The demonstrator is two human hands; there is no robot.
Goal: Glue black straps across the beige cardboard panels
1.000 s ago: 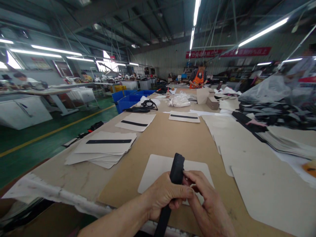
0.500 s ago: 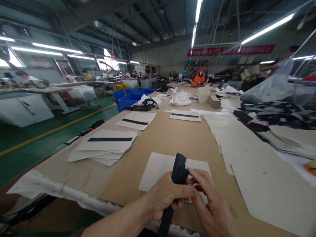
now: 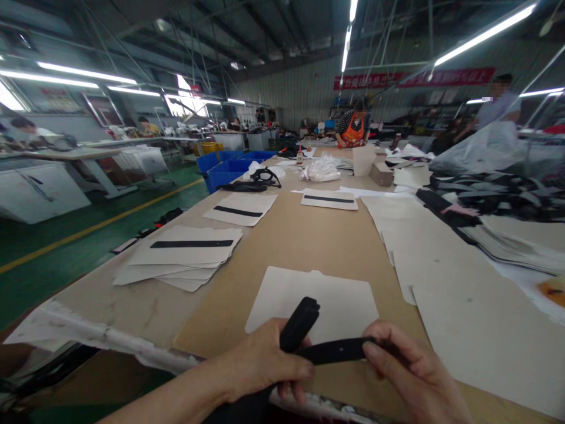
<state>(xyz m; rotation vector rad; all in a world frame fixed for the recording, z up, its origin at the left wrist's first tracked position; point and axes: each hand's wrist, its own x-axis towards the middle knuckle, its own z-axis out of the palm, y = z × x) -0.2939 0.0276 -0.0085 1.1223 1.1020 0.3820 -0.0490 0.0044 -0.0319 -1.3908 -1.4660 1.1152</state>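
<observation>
My left hand (image 3: 269,359) is closed around a bundle of black strips (image 3: 299,324), whose ends stick up above the fist. One black strip (image 3: 338,352) stretches sideways from that hand to my right hand (image 3: 406,368), which pinches its far end between thumb and fingers. A small light dot shows on this strip. Just beyond the hands, a pale board (image 3: 273,294) with rounded corners lies flat on the brown work surface (image 3: 309,238). The hands and strips cover part of its near edge.
At left lies a stack of pale boards (image 3: 194,256), the top one bearing a black strip. Two more places hold boards with strips, one a single board (image 3: 329,203). Large pale sheets (image 3: 477,318) cover the right side. Blue bins (image 3: 229,171) stand beyond the left edge; a co-worker (image 3: 353,126) is at the far end.
My right hand has moved right, drawing one strip out sideways from the bundle. My left hand has shifted left and the bundle now leans. The pale board is less covered.
</observation>
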